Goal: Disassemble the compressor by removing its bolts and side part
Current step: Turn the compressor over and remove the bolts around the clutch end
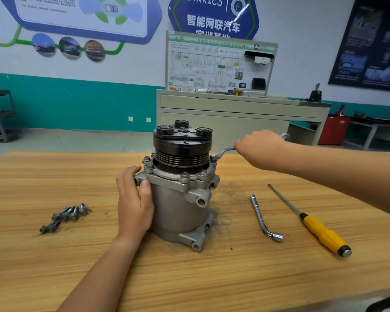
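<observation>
The compressor (178,206) stands upright on the wooden table (54,255), grey metal body below and black pulley (182,144) on top. My left hand (134,199) grips its left side, thumb on the body and fingers round a flange lug. My right hand (260,147) grips a silver offset ring wrench (223,152) whose ring end sits over a bolt at the flange's right rear corner. Bolts (185,176) still stand in the flange at front and left. Several removed bolts (65,216) lie in a heap to the left.
An L-shaped socket wrench (262,218) and a yellow-handled screwdriver (320,231) lie on the table to the right of the compressor. Dark grit is scattered beside the compressor's base. A beige training bench stands behind the table.
</observation>
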